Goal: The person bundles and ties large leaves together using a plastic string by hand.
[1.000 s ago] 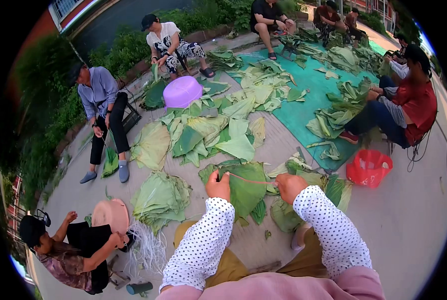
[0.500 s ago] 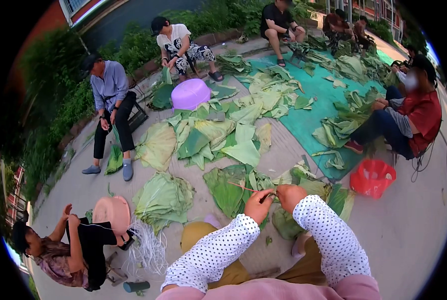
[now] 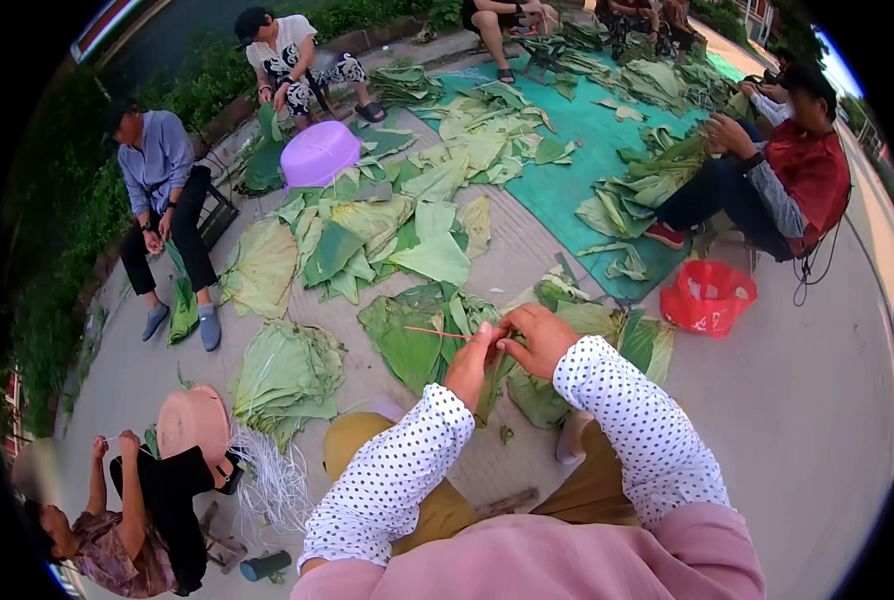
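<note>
While pinched between both hands so it stays taut: pink string (image 3: 435, 332), left hand (image 3: 470, 365) and right hand (image 3: 537, 340) closed on it, fingertips meeting over the folded green leaf bundle (image 3: 412, 345) on the pavement, red basket (image 3: 708, 297) off right

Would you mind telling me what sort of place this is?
Probably an outdoor paved yard used for sorting leaves: big green leaves lie in piles on the paving and a green tarp, with people seated around them beside shrubs.
</note>
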Available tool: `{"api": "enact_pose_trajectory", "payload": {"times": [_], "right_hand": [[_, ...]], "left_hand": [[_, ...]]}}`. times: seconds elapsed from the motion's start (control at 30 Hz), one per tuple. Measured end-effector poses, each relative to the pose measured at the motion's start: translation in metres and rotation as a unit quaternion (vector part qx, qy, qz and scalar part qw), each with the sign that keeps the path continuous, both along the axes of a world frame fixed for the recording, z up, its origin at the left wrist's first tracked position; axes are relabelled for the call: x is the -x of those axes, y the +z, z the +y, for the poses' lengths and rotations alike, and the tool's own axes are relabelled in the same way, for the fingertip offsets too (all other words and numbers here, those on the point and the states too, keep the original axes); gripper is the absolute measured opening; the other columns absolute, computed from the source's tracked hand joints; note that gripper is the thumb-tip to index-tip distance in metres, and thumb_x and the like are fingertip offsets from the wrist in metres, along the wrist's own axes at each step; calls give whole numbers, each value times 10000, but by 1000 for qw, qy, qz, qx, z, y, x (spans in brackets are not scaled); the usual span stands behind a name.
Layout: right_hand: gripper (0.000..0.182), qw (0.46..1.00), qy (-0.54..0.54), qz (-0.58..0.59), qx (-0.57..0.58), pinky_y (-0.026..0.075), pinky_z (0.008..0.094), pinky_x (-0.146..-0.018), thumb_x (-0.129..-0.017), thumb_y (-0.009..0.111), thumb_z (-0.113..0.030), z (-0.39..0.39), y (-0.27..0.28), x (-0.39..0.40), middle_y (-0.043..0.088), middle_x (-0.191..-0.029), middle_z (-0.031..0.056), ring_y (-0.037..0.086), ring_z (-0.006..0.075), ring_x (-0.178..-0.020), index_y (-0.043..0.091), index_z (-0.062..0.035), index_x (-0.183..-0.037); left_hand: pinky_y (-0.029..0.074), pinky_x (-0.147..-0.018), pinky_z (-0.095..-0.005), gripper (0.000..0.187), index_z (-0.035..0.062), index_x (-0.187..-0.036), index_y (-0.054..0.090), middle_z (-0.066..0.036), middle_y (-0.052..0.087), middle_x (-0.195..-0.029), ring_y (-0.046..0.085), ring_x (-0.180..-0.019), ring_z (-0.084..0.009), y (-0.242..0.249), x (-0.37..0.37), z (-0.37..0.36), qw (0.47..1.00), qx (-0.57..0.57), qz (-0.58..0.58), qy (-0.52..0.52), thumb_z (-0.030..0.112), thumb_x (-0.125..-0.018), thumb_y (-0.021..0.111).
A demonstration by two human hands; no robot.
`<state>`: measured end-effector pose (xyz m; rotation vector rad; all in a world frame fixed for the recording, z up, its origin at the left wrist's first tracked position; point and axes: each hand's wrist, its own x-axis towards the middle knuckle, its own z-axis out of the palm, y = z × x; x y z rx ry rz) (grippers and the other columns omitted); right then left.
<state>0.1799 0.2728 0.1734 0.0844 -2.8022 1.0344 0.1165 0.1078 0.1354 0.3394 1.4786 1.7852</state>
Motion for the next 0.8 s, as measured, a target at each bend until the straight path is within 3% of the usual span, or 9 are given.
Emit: {"api": "enact_pose_trajectory", "payload": {"times": [0.17,0.3,0.4,0.47,0.57,0.63,0.7,0.73,0.8], "right_hand": [[334,998,18,-34,-50,459,406,-906,-750,556,18,23,-31,-8,583,-1057,174,539,353,-1070,586,-14,-1082],[372,989,36,-96,-104,449,397,-932,-739,545,35,51,-63,-15,561,-1108,167,510,353,-1114,595,-39,-1100],[409,975,8,-158,-155,445,402,-949,-724,570,25,83,-82,-22,561,-1145,122,497,327,-1147,616,-84,-1116],[481,901,-58,-325,-282,426,421,-985,-727,619,-26,97,-80,-27,549,-1236,90,458,296,-1228,596,-124,-1198],[574,838,-110,-419,-330,396,430,-1026,-733,682,-110,103,-79,-29,497,-1357,66,385,263,-1321,542,-145,-1289],[622,848,-100,-392,-342,377,415,-1049,-758,700,-164,96,-84,-22,478,-1392,102,397,286,-1324,489,-130,-1342],[565,969,-14,-210,-125,362,383,-1066,-785,679,-191,81,-86,-14,524,-1333,137,456,304,-1272,505,-102,-1316],[444,992,23,-128,-11,437,362,-974,-818,649,-156,61,-79,-11,601,-1191,181,573,329,-1117,547,-54,-1238],[354,989,48,-126,52,466,371,-905,-837,623,-120,33,-48,-1,624,-1115,187,603,328,-1042,572,-40,-1178]], "left_hand": [[334,-1027,-398,740,-39,-1313,495,-155,547,-1263,489,-1213,-250,7,7,-12,997,51,34,38,589,-976,295],[350,-1000,-385,741,-28,-1297,515,-138,560,-1235,498,-1191,-235,6,8,-16,998,56,10,38,602,-968,302],[362,-981,-371,731,-22,-1290,524,-120,570,-1211,515,-1150,-219,10,8,-14,997,63,6,39,597,-970,302],[363,-982,-373,732,-23,-1289,524,-120,572,-1209,515,-1150,-220,9,9,-14,998,60,2,34,598,-970,303],[369,-981,-374,720,-24,-1287,525,-123,571,-1218,515,-1153,-220,8,9,-15,997,67,-6,26,587,-974,309],[373,-980,-373,708,-26,-1286,526,-127,569,-1229,515,-1156,-220,10,8,-16,996,82,-13,36,576,-978,314],[381,-983,-373,657,-35,-1269,535,-138,558,-1263,516,-1161,-221,13,4,-17,998,57,17,12,522,-1000,316],[381,-983,-373,657,-35,-1269,535,-138,558,-1263,516,-1161,-221,16,2,-20,997,64,18,30,522,-1000,316],[381,-995,-365,598,-29,-1198,593,-141,555,-1278,519,-1161,-216,24,1,-20,997,-17,29,-64,469,-1016,317]]}}
